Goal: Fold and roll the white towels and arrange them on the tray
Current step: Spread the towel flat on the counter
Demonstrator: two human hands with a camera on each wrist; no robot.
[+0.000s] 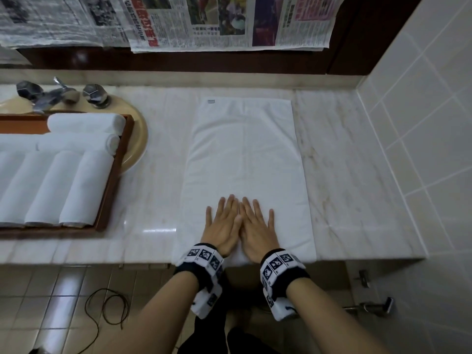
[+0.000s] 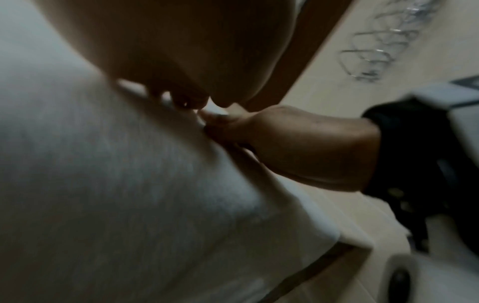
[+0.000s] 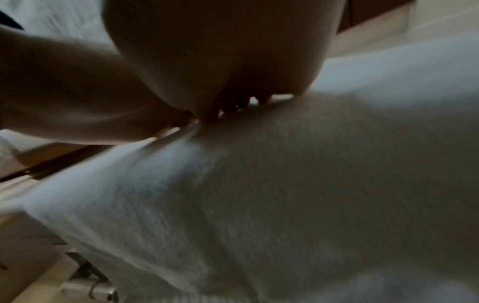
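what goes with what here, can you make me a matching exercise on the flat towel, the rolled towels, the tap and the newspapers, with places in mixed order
Things:
1. flat towel
2. rolled towels
3. tap
4. newspapers

Places:
A. in the wooden tray
B. hanging above the back of the marble counter
C. spread on the counter under the left hand and right hand
D. at the far rim of the basin

Pairs: 1-C, 2-A, 3-D, 4-B

White marble countertop [image 1: 339,175] spans frame centre. Beige sink [image 1: 138,139] with chrome faucet [image 1: 55,94] upper left. Newspapers [image 1: 178,21] along top. Tiled wall [image 1: 429,111] right; tiled floor [image 1: 51,302] below.
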